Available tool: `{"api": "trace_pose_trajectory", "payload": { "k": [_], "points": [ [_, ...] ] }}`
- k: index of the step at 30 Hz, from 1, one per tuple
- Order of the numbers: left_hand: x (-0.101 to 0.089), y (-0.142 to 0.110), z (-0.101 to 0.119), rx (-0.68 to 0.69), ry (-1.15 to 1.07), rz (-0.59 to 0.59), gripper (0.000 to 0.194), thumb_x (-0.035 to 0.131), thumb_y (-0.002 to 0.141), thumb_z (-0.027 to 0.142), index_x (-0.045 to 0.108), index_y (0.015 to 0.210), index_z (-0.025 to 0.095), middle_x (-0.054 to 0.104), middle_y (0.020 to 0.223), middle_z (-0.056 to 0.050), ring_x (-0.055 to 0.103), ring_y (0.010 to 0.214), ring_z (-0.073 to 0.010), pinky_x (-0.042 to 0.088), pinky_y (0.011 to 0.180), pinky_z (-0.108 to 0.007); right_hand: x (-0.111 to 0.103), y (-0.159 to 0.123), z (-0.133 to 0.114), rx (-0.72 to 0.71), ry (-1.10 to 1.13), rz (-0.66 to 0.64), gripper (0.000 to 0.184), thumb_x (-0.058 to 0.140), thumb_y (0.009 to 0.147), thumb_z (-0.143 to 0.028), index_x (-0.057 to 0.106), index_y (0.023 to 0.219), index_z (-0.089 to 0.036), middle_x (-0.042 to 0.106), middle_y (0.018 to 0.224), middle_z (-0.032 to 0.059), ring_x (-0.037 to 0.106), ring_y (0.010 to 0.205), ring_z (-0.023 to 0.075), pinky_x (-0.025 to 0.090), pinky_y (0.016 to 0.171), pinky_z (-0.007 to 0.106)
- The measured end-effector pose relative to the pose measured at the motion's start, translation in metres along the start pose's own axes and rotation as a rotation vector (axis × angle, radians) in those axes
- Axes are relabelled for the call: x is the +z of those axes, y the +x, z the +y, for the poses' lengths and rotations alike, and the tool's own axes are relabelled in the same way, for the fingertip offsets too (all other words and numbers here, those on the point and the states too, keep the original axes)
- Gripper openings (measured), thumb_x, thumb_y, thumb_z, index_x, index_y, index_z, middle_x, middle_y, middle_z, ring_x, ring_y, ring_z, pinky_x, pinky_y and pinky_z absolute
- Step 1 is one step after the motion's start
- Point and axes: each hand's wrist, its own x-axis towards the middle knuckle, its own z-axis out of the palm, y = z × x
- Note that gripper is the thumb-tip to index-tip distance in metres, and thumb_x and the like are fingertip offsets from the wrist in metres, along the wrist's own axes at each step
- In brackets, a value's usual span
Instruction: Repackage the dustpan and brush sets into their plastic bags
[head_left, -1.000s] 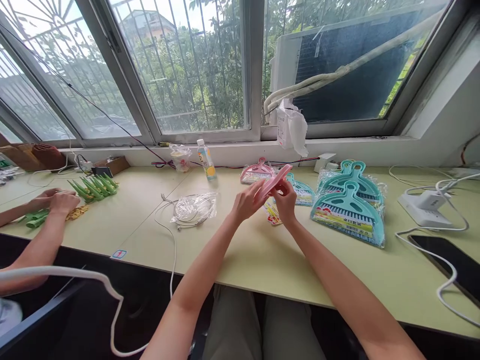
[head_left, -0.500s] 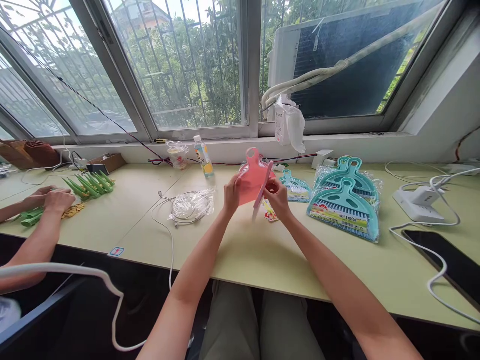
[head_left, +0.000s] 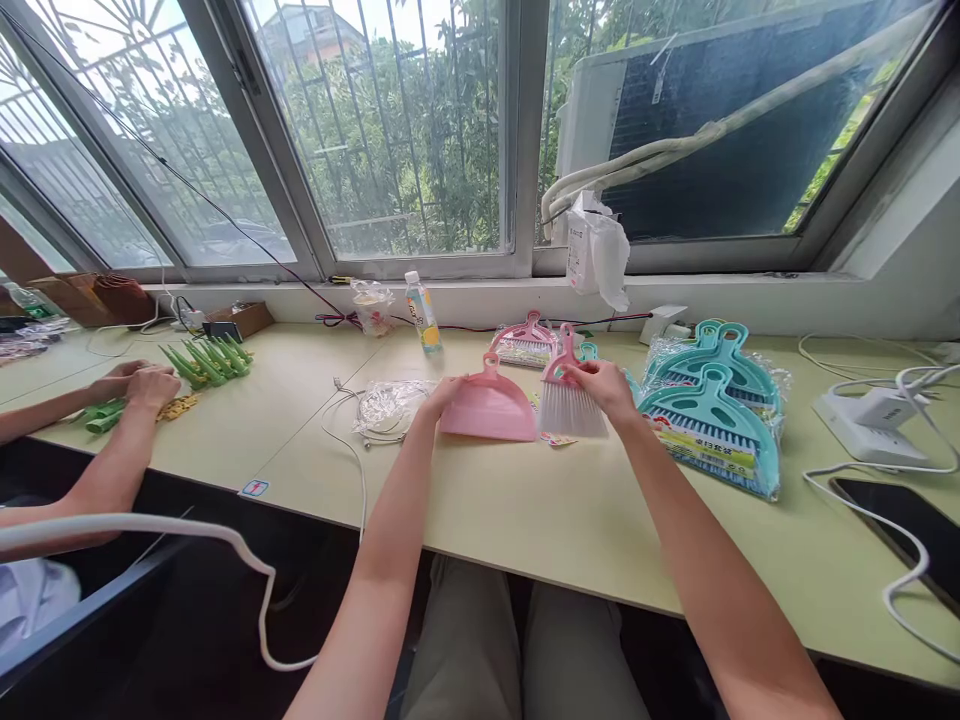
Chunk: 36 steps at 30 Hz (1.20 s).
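A pink dustpan (head_left: pixel 491 405) is gripped at its left edge by my left hand (head_left: pixel 444 396), its handle pointing toward the window. To its right, my right hand (head_left: pixel 602 388) pinches a pink hand brush (head_left: pixel 571 390) with pale bristles hanging toward me. Dustpan and brush are side by side, apart from each other. Behind them lies a packed pink dustpan set (head_left: pixel 526 342). A small printed card (head_left: pixel 557 439) shows on the table, partly covered by the brush. Right of my right hand are several teal dustpan sets (head_left: pixel 709 425) in clear wrap.
A bagged cable (head_left: pixel 394 408) lies left of my hands, with a drink bottle (head_left: pixel 425 315) behind. Another person's hands (head_left: pixel 146 385) are at green pieces (head_left: pixel 206 362) on the left. A white power strip (head_left: pixel 862 430) and phone (head_left: pixel 900 525) lie at right.
The dustpan and brush, held close together before, are now apart. The dustpan has been lowered and turned flatter; the brush has moved right. The view has shifted left.
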Motion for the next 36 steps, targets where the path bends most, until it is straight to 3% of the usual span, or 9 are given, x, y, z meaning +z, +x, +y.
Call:
{"api": "trace_pose_trajectory", "payload": {
  "k": [3,7,13,17,27,36],
  "points": [
    [0.001,-0.002,-0.003,-0.054,0.081,-0.08,0.04,0.054,0.084,0.051,0.06,0.064,0.016,0.055,0.053,-0.002,0.054,0.057,-0.0158,0.042,0.056,-0.028,0.012,-0.005,0.008,0.05,-0.431,-0.045,0.035,0.064,0.073,-0.054,0.073,0.078,-0.021,0.071,0.084,0.0099,0.065,0.086,0.0276,0.044,0.072,0.035],
    [0.004,0.002,-0.008,-0.009,0.207,-0.052,0.039,0.053,0.084,0.046,0.056,0.057,0.017,0.052,0.052,-0.001,0.053,0.058,-0.0157,0.038,0.057,-0.027,0.029,-0.01,0.016,0.068,-0.623,-0.061,0.037,0.059,0.079,-0.049,0.074,0.093,-0.019,0.071,0.096,0.0142,0.066,0.094,0.0299,0.046,0.075,0.036],
    [0.009,0.01,-0.017,0.026,0.377,-0.008,0.029,0.05,0.083,0.038,0.068,0.072,0.017,0.067,0.074,-0.005,0.059,0.074,-0.0191,0.039,0.062,-0.027,0.033,-0.01,0.029,0.056,-0.654,-0.017,0.037,0.055,0.083,-0.05,0.073,0.093,-0.021,0.071,0.096,0.0131,0.066,0.094,0.0281,0.046,0.076,0.035],
    [0.011,0.014,-0.021,0.039,0.384,-0.007,0.033,0.046,0.086,0.039,0.071,0.084,0.018,0.071,0.091,-0.007,0.061,0.083,-0.0197,0.04,0.067,-0.027,0.034,-0.01,0.032,0.037,-0.695,0.008,0.037,0.051,0.087,-0.049,0.073,0.094,-0.02,0.071,0.094,0.0141,0.067,0.091,0.0275,0.046,0.075,0.036],
    [0.008,0.014,-0.021,0.06,0.347,0.034,0.033,0.042,0.09,0.034,0.071,0.084,0.019,0.072,0.088,-0.005,0.062,0.082,-0.0187,0.042,0.069,-0.027,0.034,-0.012,0.036,-0.003,-0.712,0.137,0.04,0.038,0.094,-0.036,0.073,0.098,-0.016,0.071,0.088,0.0163,0.067,0.084,0.0286,0.046,0.07,0.035],
    [0.007,0.015,-0.023,0.047,0.359,0.056,0.032,0.041,0.09,0.033,0.07,0.085,0.02,0.072,0.086,-0.004,0.061,0.081,-0.0187,0.042,0.068,-0.028,0.031,-0.008,0.042,0.05,-0.653,0.124,0.04,0.04,0.093,-0.038,0.073,0.097,-0.016,0.071,0.09,0.0167,0.066,0.087,0.0274,0.044,0.072,0.034]
  ]
}}
